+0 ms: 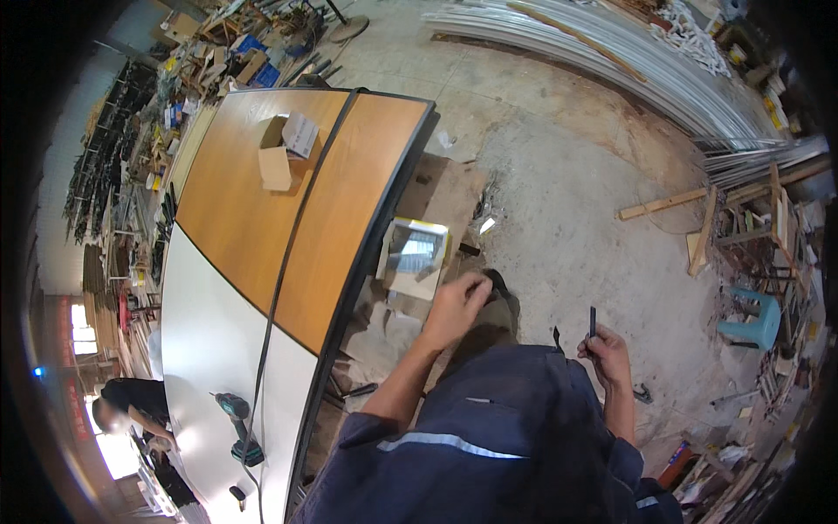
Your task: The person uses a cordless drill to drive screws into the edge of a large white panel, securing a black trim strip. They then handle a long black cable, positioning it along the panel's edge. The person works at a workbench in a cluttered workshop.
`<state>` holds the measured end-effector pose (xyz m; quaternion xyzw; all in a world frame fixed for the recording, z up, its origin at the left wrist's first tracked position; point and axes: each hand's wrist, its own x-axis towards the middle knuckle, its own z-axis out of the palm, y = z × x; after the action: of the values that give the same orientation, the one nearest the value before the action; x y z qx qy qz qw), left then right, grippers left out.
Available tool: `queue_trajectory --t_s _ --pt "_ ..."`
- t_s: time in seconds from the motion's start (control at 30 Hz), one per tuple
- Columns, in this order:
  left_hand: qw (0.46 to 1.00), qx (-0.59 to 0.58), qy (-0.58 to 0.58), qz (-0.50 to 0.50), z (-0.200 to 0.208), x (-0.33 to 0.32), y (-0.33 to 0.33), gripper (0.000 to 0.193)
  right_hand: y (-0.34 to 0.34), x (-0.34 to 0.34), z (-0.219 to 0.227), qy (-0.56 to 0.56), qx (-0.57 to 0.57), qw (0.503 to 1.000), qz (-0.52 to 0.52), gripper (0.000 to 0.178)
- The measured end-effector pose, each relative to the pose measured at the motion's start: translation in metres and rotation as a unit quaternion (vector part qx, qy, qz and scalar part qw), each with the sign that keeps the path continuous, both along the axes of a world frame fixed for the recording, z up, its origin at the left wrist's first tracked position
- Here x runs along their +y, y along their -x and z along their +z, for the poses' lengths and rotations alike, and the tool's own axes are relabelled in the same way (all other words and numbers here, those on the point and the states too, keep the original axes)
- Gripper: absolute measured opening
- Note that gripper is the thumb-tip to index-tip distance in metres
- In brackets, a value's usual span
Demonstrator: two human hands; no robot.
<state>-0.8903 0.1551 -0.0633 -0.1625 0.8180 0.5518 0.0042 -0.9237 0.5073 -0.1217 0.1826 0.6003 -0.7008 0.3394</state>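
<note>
My left hand (454, 307) is raised beside the table's right edge, its fingers curled together. Anything between those fingers is too small or blurred to make out. Further right, my right hand (608, 354) grips a short, dark, narrow strip (593, 321), which sticks up from between thumb and fingers. Left of my arms, a teal and black cordless drill (234, 407) lies on the white part of the table (209, 323). A small black piece (236, 494) sits near it. An open cardboard box (298, 135) stands on the orange-brown wooden part (236, 227).
A black cable (298, 223) runs along the tabletop. Under its right edge lie cardboard and a framed, shiny panel (416, 251). Long metal profiles (602, 65) are stacked at far right, with a blue stool (752, 320) nearer. Another person (135, 406) is at the table's left side.
</note>
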Motion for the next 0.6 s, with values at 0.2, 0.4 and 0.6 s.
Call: queue_trajectory --t_s 0.2,0.4,0.6 --pt "0.994 0.075 0.045 0.069 0.016 -0.11 0.144 0.03 0.109 -0.034 -0.012 0.001 -0.037 0.998 -0.057 0.007" --pt "0.943 0.127 0.192 0.239 0.062 -0.236 0.24 0.029 0.25 -0.121 -0.028 0.012 -0.065 0.994 0.091 0.011" --pt "0.891 0.106 0.333 0.289 0.033 -0.322 0.292 0.024 0.396 -0.24 -0.048 0.034 -0.094 0.961 0.258 0.014"
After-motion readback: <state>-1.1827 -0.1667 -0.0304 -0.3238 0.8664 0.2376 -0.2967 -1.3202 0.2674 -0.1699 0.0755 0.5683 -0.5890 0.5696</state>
